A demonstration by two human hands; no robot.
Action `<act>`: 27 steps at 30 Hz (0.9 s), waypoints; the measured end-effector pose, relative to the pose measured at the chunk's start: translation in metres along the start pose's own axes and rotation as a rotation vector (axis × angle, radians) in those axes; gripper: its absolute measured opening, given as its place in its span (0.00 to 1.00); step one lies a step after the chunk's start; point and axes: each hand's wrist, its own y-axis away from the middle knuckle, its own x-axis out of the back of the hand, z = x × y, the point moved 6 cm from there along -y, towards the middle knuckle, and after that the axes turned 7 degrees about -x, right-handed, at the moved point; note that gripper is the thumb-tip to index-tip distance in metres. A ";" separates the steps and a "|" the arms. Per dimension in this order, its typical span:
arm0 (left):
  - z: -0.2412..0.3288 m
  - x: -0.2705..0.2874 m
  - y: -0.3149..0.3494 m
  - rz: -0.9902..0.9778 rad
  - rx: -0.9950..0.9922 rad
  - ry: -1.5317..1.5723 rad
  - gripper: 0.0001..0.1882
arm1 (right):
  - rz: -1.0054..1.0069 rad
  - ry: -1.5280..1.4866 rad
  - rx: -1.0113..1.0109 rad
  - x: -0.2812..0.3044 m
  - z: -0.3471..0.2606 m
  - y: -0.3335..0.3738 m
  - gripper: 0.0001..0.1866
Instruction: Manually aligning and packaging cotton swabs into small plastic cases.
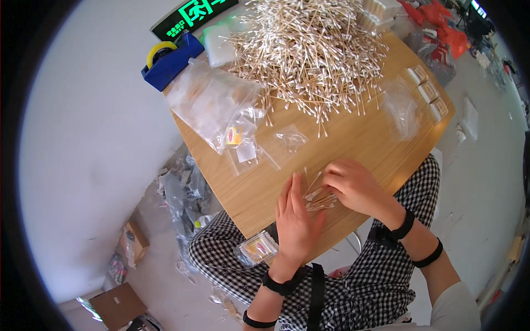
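Observation:
A small bunch of cotton swabs point(321, 203) lies near the front edge of the wooden table point(342, 140), between my two hands. My left hand point(295, 223) rests along the bunch's left side, its fingers stretched out and the thumb apart on the near side. From the right, my right hand point(353, 186) curls its fingers over the swabs' upper end and pinches some there; the fingertips are partly hidden. One or two swabs stick out beyond the bunch at a different angle. A large loose heap of cotton swabs point(314, 60) covers the table's far part.
At the far left stand a blue tape dispenser point(172, 65) and clear plastic bags point(207, 96). A small clear bag point(291, 138) lies mid-table. Several small packs point(428, 91) line the right edge, beside a clear bag point(403, 110). A filled swab pack point(259, 247) sits by my left knee.

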 end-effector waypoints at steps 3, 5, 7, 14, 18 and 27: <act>0.000 -0.005 -0.004 -0.094 -0.019 0.041 0.49 | 0.034 -0.010 0.050 -0.001 -0.001 -0.003 0.12; -0.001 -0.008 -0.003 -0.134 -0.030 0.054 0.49 | 0.060 -0.030 0.129 0.001 0.001 -0.001 0.16; 0.001 -0.010 0.003 -0.176 -0.036 0.054 0.49 | 0.029 -0.093 0.115 -0.003 0.008 0.003 0.17; 0.034 -0.031 0.021 -0.220 0.023 -0.343 0.50 | 0.079 -0.476 -0.041 0.008 0.028 0.018 0.18; 0.031 -0.060 0.016 -0.333 0.088 -0.577 0.56 | 0.234 -0.550 -0.174 0.016 0.061 0.025 0.15; 0.018 -0.067 -0.015 -0.290 0.079 -0.608 0.53 | 0.378 -0.540 -0.133 0.026 0.064 0.028 0.11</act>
